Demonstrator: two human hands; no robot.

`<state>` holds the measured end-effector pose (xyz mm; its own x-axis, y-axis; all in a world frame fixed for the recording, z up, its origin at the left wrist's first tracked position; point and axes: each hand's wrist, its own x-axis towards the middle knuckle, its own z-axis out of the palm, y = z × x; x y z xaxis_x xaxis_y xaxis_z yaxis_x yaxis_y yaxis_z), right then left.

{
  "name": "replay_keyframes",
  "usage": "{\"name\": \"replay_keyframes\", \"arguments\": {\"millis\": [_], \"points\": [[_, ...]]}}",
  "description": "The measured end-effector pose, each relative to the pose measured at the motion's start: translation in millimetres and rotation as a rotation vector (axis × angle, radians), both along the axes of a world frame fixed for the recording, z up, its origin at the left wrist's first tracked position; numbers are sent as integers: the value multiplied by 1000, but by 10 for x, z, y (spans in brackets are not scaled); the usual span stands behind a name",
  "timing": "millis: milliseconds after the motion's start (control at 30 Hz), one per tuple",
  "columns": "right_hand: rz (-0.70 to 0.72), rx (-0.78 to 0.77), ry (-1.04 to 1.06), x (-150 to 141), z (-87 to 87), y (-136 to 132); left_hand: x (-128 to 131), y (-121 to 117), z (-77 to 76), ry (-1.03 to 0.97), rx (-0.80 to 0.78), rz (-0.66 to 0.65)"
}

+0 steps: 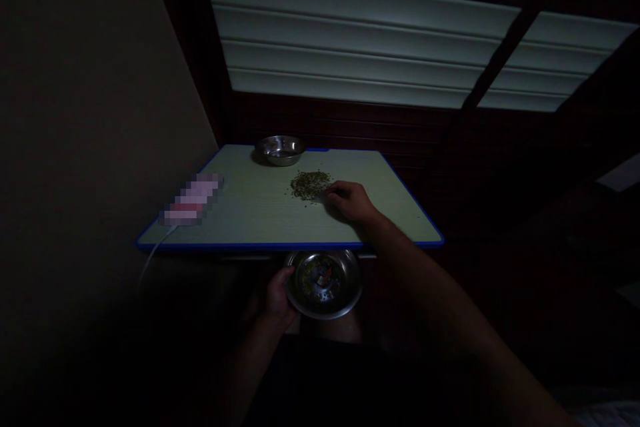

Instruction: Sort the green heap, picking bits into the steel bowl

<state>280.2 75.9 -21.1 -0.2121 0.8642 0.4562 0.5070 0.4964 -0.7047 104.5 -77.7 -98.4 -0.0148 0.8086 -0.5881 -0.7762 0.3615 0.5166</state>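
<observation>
My left hand [280,295] grips the left rim of a shiny metal bowl [353,293], held just below the table's front edge. Small greenish bits and a red-and-white patch show inside that bowl. Over the table, my right hand [350,200] is closed, thumb and fingers pinched together at the right edge of a loose pile of small greenish-brown grains [309,183], perhaps beans or seeds. Whatever sits between those fingertips is too small and dark to make out. Behind the pile, a second metal bowl [281,159] stands upright on the table.
The pale tabletop [250,213] has a blue edge. A blurred-out pink object [193,199] lies at its left, with a white cable [155,248] hanging over the edge. A wall [100,80] rises on the left and dark-framed slatted panels [350,40] stand behind. The room is dim.
</observation>
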Motion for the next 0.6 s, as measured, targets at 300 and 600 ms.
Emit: {"name": "replay_keyframes", "arguments": {"millis": [300,600], "points": [[-11,-54,-13,-15,25,-33,-41,11,-126,-8,34,3],[42,-81,68,-31,33,-41,-20,13,-85,6,17,2]]}}
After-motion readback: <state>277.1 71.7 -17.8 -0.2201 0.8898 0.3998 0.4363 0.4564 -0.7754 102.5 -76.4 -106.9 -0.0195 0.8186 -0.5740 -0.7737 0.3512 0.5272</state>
